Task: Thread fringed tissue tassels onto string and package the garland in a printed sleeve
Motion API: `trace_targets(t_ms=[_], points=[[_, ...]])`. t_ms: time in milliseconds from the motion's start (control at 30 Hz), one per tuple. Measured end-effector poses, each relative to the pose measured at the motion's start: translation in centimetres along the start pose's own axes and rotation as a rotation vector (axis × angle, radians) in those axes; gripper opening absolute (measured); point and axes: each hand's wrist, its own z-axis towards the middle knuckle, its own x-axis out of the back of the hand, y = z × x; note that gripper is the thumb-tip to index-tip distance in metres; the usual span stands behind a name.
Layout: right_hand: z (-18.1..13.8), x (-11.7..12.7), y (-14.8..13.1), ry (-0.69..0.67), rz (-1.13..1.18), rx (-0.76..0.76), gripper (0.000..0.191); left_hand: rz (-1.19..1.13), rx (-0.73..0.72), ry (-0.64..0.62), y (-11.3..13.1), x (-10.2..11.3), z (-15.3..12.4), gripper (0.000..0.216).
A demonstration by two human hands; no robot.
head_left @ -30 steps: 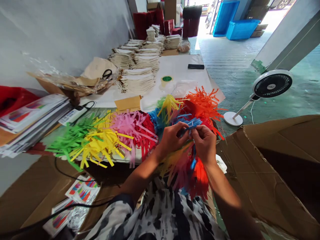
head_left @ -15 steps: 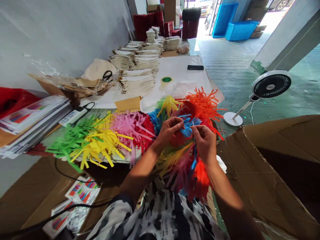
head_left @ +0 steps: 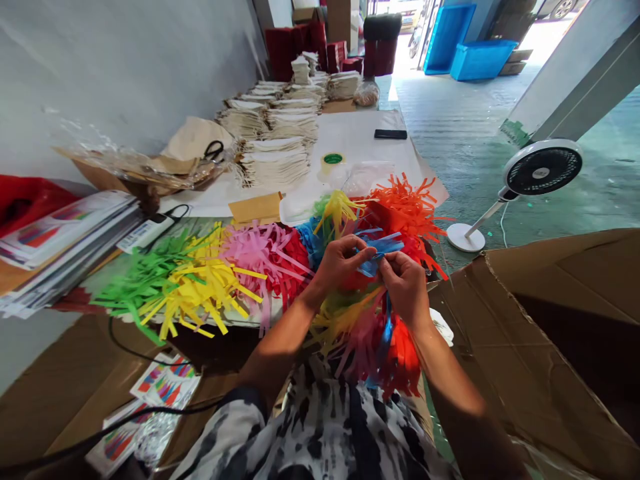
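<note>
While the blue paper fringe (head_left: 381, 248) is hanging just off the bench (head_left: 360, 140) edge, the left hand (head_left: 343, 263) and right hand (head_left: 407, 287) are both pinching it, fingertips closed tight, probably keeping the flimsy strips aligned. Mixed fringes (head_left: 370, 333) are dangling beneath, and colour-sorted piles (head_left: 200, 280) are lying handy alongside.

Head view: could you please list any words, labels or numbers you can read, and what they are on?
No text can be read.
Tape roll: green label, too small.
Fan: centre badge, blurred.
Power strip: label, blurred.
Blue paper fringe, pinched by left hand and right hand: no print.
</note>
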Motion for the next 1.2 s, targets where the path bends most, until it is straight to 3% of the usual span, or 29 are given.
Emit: trace_targets(t_ms=[133, 300, 533, 700, 867, 1067, 1200], points=[[-0.2, 0.2, 0.0, -0.004, -0.048, 0.013, 0.036, 0.039, -0.057, -0.031, 0.1, 0.1, 0.2, 0.046], [-0.5, 0.3, -0.1, -0.007, -0.061, 0.03, 0.031, 0.186, -0.268, 0.034, 0.2, -0.2, -0.1, 0.034], [-0.5, 0.5, -0.4, -0.031, 0.099, 0.044, 0.028, 0.518, -0.271, 0.107, 0.6, -0.7, -0.6, 0.025], [0.0, 0.7, -0.2, -0.035, 0.095, 0.028, 0.034, 0.636, -0.223, 0.026, 1.3, -1.2, -0.9, 0.03], [0.1, 1.6, -0.4, 0.127, 0.225, -0.01, 0.035, 0.654, -0.191, -0.033, 2.7, -0.7, -1.3, 0.038], [-0.2, 2.1, -1.5, 0.175, 0.401, 0.061, 0.039, 0.66, -0.245, -0.255, 3.1, 0.2, -1.4, 0.034], [-1.5, 2.5, -2.6, 0.243, 0.404, 0.159, 0.039, 0.835, -0.226, -0.381, 4.1, 0.7, -2.4, 0.03]])
